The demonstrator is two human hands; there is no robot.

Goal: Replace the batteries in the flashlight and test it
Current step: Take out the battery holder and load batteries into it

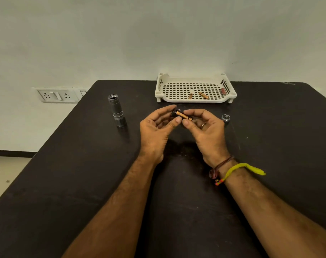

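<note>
The grey flashlight body [116, 110] stands upright on the black table, open threaded end up, left of my hands. Its tail cap [225, 117] lies on the table to the right. Both hands hold a black battery holder [180, 115] with an orange battery in it, above the table's middle. My left hand [157, 128] pinches its left end. My right hand [203, 128] grips its right end with thumb and fingers.
A white perforated tray [195, 99] at the table's far edge holds three loose batteries [203, 95]. A wall socket panel [56, 95] is on the wall at the left. The table's left edge runs diagonally beside the flashlight.
</note>
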